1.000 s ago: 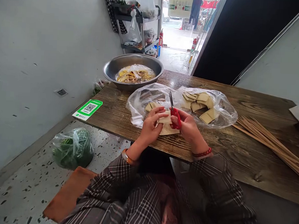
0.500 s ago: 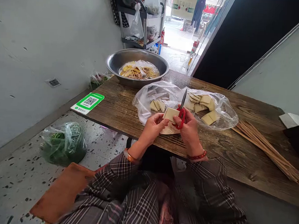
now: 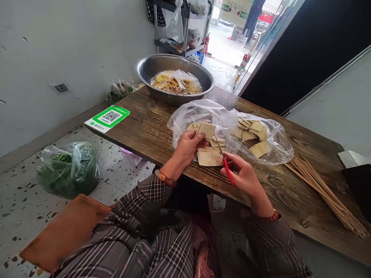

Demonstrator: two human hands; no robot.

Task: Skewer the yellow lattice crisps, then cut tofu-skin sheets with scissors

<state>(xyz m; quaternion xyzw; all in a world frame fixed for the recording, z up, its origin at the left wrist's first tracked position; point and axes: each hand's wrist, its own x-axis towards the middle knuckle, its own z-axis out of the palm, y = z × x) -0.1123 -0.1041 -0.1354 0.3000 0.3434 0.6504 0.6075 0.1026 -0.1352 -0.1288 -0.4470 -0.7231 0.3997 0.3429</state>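
Pinched in my left hand (image 3: pixel 187 149) is a pale square tofu sheet (image 3: pixel 206 130), held upright above the table edge. My right hand (image 3: pixel 241 173) grips red-handled scissors (image 3: pixel 229 171), their blades pointing up and left toward the sheet but apart from it. Below the hands a larger tofu sheet (image 3: pixel 210 157) lies flat at the mouth of a clear plastic bag (image 3: pixel 188 114). More cut tofu squares (image 3: pixel 257 130) rest in a heap on a second clear bag (image 3: pixel 280 146) to the right.
A steel basin (image 3: pixel 142 72) with bagged skewered food stands at the back of the wooden table (image 3: pixel 148 131). Thin wooden sticks (image 3: pixel 328 196) lie at the right. A green QR card (image 3: pixel 110 117) sits on the left corner. A bag of greens (image 3: pixel 70 170) is on the floor.
My right hand has drawn away to the right and down with the scissors, from close beside the sheet. My left hand has lifted the tofu square slightly. The view has shifted a little.
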